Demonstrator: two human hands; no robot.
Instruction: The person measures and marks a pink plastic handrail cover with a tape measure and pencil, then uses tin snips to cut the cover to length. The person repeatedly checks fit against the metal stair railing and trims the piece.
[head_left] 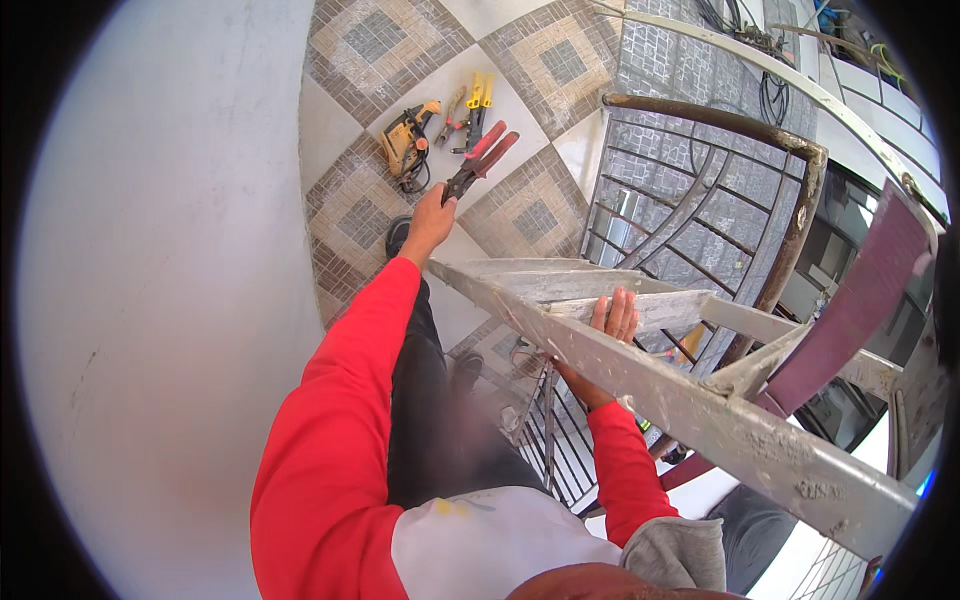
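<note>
My left hand is closed around the dark head end of a hand tool with two red handles, which point away from me. Up past the ladder's worn, pale side rail reaches my right hand; its fingers rest against the step, and the rail hides the palm. On the tiles beyond my left hand lie a yellow power drill with a dark cord, a small pair of pliers and a yellow-handled hand tool.
A white wall rises along the left. Beyond the ladder stands a metal railing with a brown top rail. A purple curved metal bar crosses at the right. Cables lie at the upper right.
</note>
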